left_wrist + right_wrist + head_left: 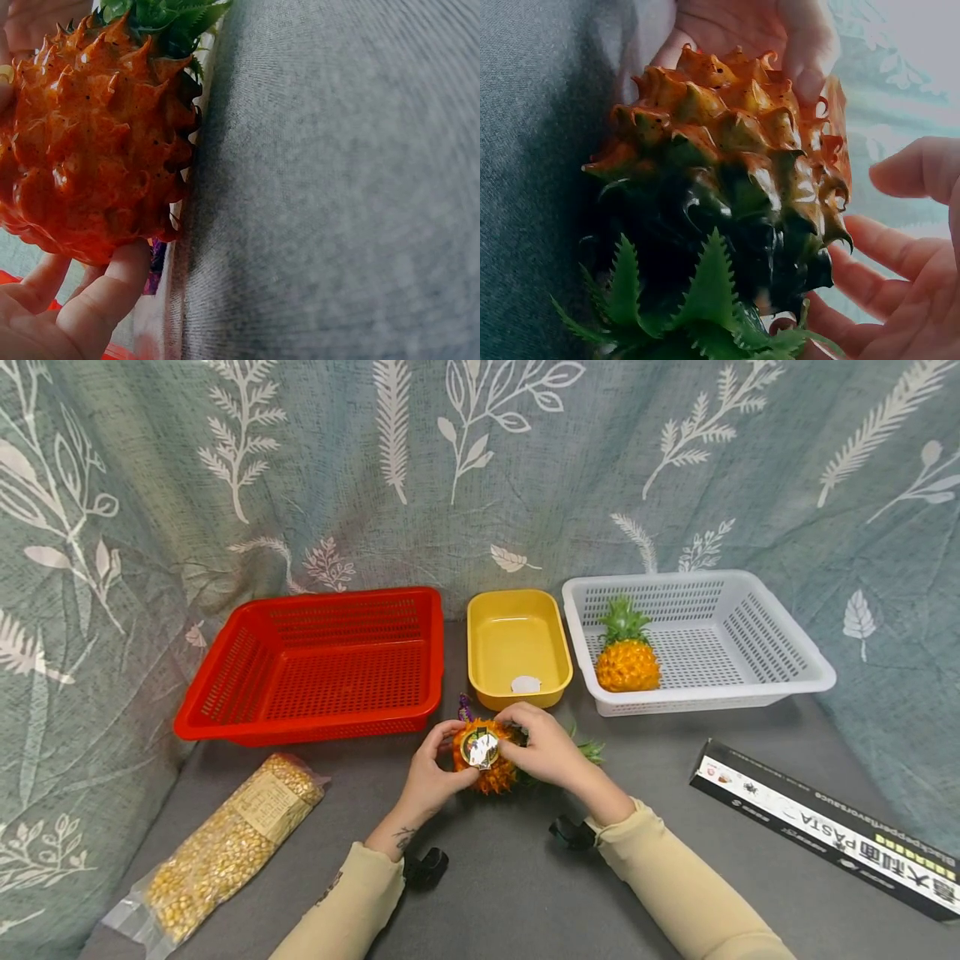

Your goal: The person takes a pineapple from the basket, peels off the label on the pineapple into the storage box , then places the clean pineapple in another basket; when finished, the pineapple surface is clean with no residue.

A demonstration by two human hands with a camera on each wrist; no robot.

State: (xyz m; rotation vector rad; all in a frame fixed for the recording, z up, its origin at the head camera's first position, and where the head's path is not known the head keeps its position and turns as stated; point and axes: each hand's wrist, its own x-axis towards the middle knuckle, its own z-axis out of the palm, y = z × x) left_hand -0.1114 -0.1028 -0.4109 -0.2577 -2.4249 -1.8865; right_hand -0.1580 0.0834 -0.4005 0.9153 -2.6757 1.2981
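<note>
A small orange pineapple [491, 777] with spiky skin lies on its side, its green leaves [712, 292] pointing right. On its upper face sits a round shiny label [480, 748] with a dark and gold rim. My left hand [433, 768] grips the base end; its fingertips [124, 274] press the skin in the left wrist view. My right hand [547, 745] curves round the leafy side, fingers against the fruit and thumb near the label. Just behind the pineapple, a purple wrapped item [465, 707] shows partly.
Behind stand a red basket [300, 727], a yellow tub [517, 639] with a white round piece inside, and a white basket [712, 693] containing another pineapple [627, 666]. A bag of corn kernels [232, 847] lies left, a black-and-white pasta box [825, 827] right.
</note>
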